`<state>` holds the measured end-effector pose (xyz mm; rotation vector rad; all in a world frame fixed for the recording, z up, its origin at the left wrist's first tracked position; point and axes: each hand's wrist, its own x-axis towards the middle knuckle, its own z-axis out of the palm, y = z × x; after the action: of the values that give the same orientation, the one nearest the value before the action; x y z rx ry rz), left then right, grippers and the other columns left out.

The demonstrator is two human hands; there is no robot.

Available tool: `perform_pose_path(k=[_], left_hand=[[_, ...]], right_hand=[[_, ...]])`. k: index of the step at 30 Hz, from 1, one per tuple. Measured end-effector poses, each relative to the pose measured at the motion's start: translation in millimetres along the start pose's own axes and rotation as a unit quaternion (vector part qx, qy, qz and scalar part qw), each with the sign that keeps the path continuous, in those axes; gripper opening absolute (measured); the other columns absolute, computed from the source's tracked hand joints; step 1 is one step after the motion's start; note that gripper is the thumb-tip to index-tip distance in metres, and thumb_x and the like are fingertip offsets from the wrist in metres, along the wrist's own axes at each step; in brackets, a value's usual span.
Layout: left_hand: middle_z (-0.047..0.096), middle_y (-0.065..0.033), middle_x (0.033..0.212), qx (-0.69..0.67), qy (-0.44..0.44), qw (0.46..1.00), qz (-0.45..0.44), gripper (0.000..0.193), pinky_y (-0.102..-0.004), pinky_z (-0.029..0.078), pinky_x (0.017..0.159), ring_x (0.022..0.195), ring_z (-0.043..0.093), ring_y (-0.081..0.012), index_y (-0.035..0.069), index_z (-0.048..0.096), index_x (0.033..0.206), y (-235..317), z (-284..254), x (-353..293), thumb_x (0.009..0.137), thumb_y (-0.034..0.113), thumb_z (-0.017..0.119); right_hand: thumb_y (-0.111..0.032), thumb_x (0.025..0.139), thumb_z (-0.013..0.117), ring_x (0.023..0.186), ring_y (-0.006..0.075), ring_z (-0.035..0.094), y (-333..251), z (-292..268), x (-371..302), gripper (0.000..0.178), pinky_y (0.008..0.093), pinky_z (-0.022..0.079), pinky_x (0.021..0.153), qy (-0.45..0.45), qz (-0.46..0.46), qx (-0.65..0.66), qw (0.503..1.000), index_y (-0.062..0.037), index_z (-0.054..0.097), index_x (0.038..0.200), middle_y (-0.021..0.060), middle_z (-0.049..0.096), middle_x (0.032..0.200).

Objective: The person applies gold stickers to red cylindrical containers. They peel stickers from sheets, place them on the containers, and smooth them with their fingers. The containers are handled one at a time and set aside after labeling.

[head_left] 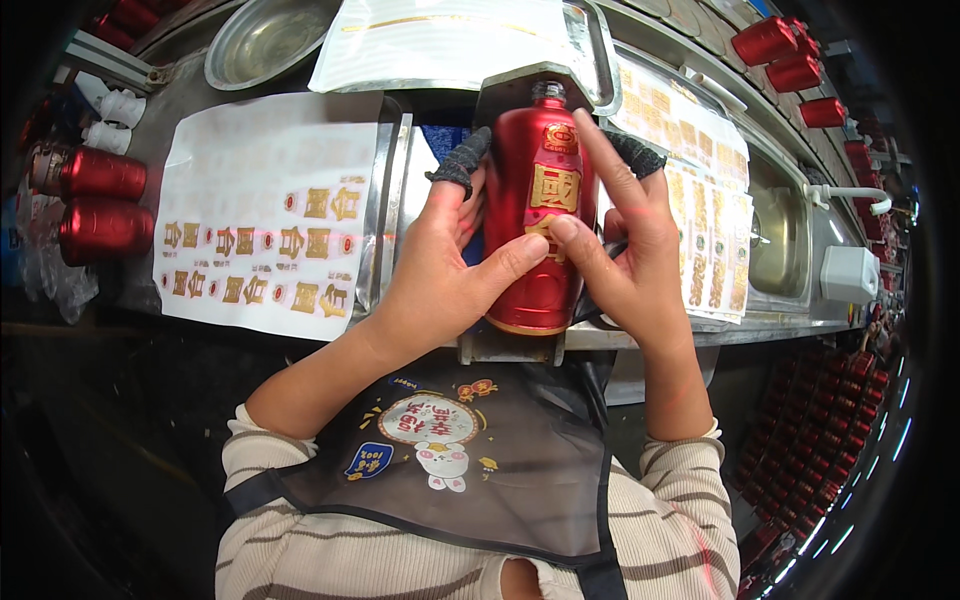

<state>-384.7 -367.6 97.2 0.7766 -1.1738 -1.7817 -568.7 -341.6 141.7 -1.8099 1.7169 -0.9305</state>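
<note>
A red metallic bottle [538,300] with a dark neck lies tilted in front of me on a metal stand [512,345], between my hands. Gold raised character decals [555,187] run down its front, below a small gold emblem. My left hand [435,265] grips the bottle's left side, its thumb pressed on the lower decal, which is partly covered. From the other side my right hand [645,255] presses its thumb on the same decal, the index finger stretched along the bottle. Black wraps cover a finger on each hand. The fingers behind the bottle are partly hidden.
White decal sheets lie left [245,245] and right [712,240] on the metal counter. Beyond are a white sheet on a tray [440,45] and a metal basin [268,45]. Red bottles [105,232] stand far left. A sink [780,240] with a white faucet is at right.
</note>
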Motion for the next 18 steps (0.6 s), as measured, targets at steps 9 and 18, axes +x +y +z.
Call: perform_pose_path(k=[9,18], left_hand=[[0.05,-0.0246,0.138,-0.089,0.058,0.994,-0.018,0.057,-0.0337,0.047,0.105,0.125,0.054,-0.0218,-0.009,0.039,0.129,10.7,5.5,18.4,0.09,0.012,0.074],[0.052,-0.024,0.136,-0.04,0.079,0.996,0.002,0.058,-0.0329,0.048,0.103,0.125,0.055,-0.0216,-0.009,0.039,0.131,9.3,4.2,20.0,0.09,0.014,0.074]], right_hand=[[-0.016,0.09,0.069,0.058,0.0022,0.052,13.0,10.8,7.3,0.052,0.0181,0.044,0.055,0.042,0.12,0.302,0.945,-0.0015,0.05,0.136,0.011,0.058,0.121],[-0.014,0.089,0.071,0.062,0.0029,0.058,9.2,6.1,13.2,0.051,0.0188,0.046,0.054,0.025,0.132,0.279,0.951,-0.0031,0.049,0.134,0.0086,0.067,0.097]])
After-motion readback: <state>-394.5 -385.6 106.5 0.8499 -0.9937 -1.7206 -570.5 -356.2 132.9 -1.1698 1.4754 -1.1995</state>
